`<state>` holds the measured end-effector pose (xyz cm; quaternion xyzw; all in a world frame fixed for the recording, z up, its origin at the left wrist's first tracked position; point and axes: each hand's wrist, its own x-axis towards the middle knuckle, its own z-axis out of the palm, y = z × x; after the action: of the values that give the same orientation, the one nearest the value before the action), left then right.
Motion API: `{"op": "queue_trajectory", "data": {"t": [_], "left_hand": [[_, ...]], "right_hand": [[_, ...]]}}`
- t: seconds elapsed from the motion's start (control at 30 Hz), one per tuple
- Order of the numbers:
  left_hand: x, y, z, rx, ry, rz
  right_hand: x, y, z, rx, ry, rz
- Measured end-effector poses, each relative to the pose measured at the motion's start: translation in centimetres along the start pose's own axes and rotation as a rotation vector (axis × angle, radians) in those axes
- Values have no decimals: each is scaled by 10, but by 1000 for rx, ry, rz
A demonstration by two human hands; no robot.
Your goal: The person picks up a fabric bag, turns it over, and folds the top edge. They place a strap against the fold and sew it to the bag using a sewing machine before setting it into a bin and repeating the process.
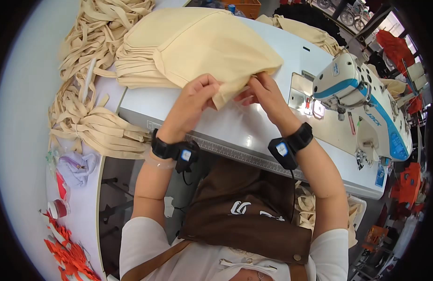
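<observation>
A cream fabric piece (216, 44) with a seam along it spreads over the white sewing table. My left hand (197, 96) is closed, pinching the near corner of this fabric. At its other near edge my right hand (261, 91) has thumb and fingers pinched on the cloth. Under and left of the piece lies a stack of folded cream fabric (141, 65). To the right of my right hand stands a white and blue sewing machine (354, 89), its needle area apart from the cloth.
Bundles of cream straps (101, 37) pile up at the left, with more straps (104, 131) below. A lilac pouch (77, 167), a tape roll (59, 208) and red-orange pieces (69, 250) lie on the left side table. A ruler strip (230, 149) runs along the front edge.
</observation>
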<state>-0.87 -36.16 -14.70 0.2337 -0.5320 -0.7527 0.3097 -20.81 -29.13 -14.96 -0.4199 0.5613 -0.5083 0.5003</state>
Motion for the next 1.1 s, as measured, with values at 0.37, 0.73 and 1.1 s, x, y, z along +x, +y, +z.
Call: {"op": "queue_trajectory", "data": {"t": [0.37, 0.73, 1.1], "left_hand": [[-14, -45, 36, 194, 36, 114], [-13, -40, 56, 207, -71, 120], [-21, 0, 31, 918, 540, 923]], "right_hand": [[-20, 12, -11, -25, 24, -91], [-63, 9, -30, -107, -166, -45], [-73, 30, -37, -236, 257, -141]]}}
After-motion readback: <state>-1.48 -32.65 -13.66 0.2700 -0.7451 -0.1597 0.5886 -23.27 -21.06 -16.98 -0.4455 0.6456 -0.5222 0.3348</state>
